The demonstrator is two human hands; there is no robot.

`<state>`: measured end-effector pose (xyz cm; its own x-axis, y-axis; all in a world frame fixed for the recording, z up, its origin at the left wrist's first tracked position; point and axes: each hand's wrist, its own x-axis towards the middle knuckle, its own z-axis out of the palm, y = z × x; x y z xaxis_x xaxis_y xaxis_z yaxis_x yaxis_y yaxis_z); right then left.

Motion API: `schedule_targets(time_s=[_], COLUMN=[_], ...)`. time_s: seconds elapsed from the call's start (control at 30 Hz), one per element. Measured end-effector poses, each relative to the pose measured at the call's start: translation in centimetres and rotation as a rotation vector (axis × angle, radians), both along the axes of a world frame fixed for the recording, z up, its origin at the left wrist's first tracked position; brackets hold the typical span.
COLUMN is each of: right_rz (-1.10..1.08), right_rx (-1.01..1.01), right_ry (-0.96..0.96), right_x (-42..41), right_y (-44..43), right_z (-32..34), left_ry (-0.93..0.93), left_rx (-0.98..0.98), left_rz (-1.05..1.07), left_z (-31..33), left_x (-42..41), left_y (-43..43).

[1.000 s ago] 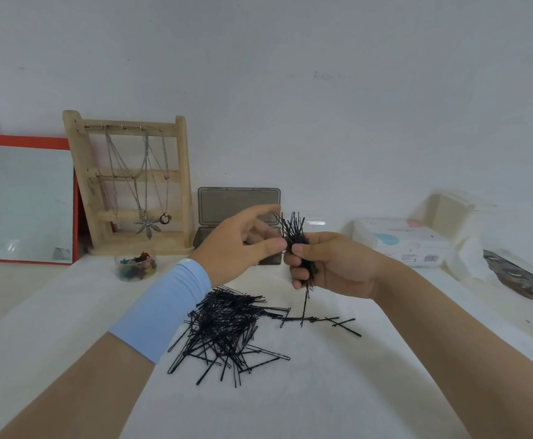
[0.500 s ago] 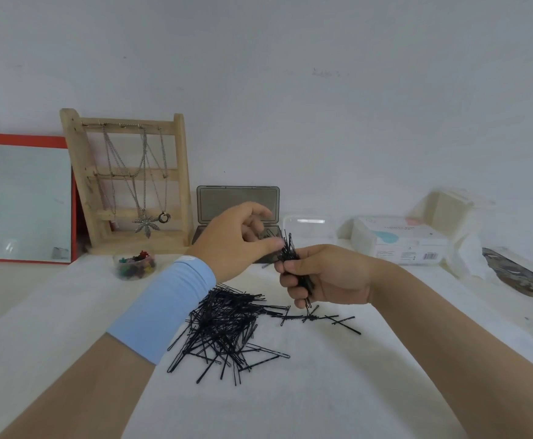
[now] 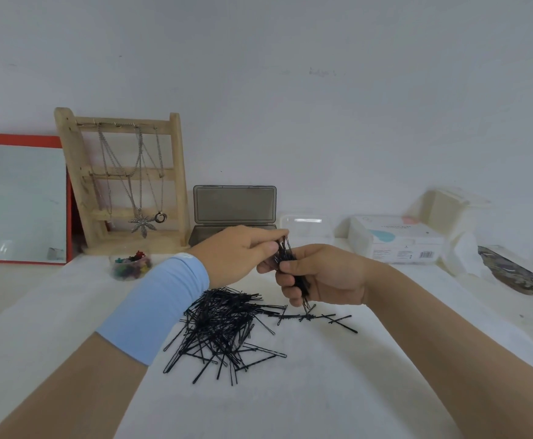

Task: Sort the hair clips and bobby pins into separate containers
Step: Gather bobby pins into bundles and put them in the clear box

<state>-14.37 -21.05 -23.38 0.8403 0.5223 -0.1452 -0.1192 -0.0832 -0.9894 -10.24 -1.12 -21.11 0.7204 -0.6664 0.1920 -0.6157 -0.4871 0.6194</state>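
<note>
Head view: the right hand (image 3: 325, 277) is curled round a bundle (image 3: 285, 253) of black bobby pins, held upright above the worktop (image 3: 322, 391). The left hand (image 3: 236, 251) pinches the bundle's top between thumb and forefinger. Below them a large pile (image 3: 224, 324) of bobby pins lies loose on the worktop, with a few strays to its right. The coloured hair clips seem already sorted into a small clear cup (image 3: 131, 268) at the left. The open grey case (image 3: 234, 205) behind the hands shows no pins inside from here. I judge the clips done and the pins barely begun.
</note>
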Motion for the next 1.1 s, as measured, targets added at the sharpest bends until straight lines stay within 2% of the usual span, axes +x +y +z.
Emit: schedule_targets(time_s=[0.07,0.2,0.27,0.37,0.47,0.53,0.63,0.67,0.77,0.87,1.1], right_rz=[0.002,0.008,0.013,-0.011,-0.031,-0.083,-0.262,-0.326,-0.469,-0.540,-0.535], right_rx=[-0.004,0.012,0.041,0.064,0.088,0.148,0.354,0.423,0.515,0.431,0.026], right_ry=[0.005,0.019,0.040,0.029,0.013,-0.010,-0.075,-0.117,-0.254,-0.350,-0.438], right_x=[0.0,0.0,0.0,0.1,0.2,0.3,0.6,0.7,1.1,1.3,1.4], right_y=[0.0,0.2,0.1,0.1,0.0,0.0,0.1,0.2,0.3,0.5,0.9], right_z=[-0.3,-0.3,-0.3,-0.7,-0.7,-0.4,0.4,0.6,1.0,0.7,-0.3], left_ry=[-0.008,0.046,0.014,0.114,0.242,0.490,0.752,0.919,1.271,1.463,1.578], left_rx=[0.090,0.022,0.087,0.078,-0.055,-0.195,-0.543,-0.660,-0.791,-0.985,-1.275], left_rz=[0.028,-0.029,-0.053,-0.051,0.015,0.043,0.038,0.052,0.007,-0.111,-0.121], left_z=[0.2,0.1,0.0,-0.3,-0.7,-1.0,-0.5,-0.7,-1.2,-0.9,-1.1], left_x=[-0.2,-0.5,-0.3,-0.1,-0.3,-0.2,0.1,-0.3,-0.9,-1.1,-0.6], left_y=[0.4,-0.1,-0.1,0.2,-1.3,-1.8,-2.8,-2.4,-2.9,-3.1,-2.6])
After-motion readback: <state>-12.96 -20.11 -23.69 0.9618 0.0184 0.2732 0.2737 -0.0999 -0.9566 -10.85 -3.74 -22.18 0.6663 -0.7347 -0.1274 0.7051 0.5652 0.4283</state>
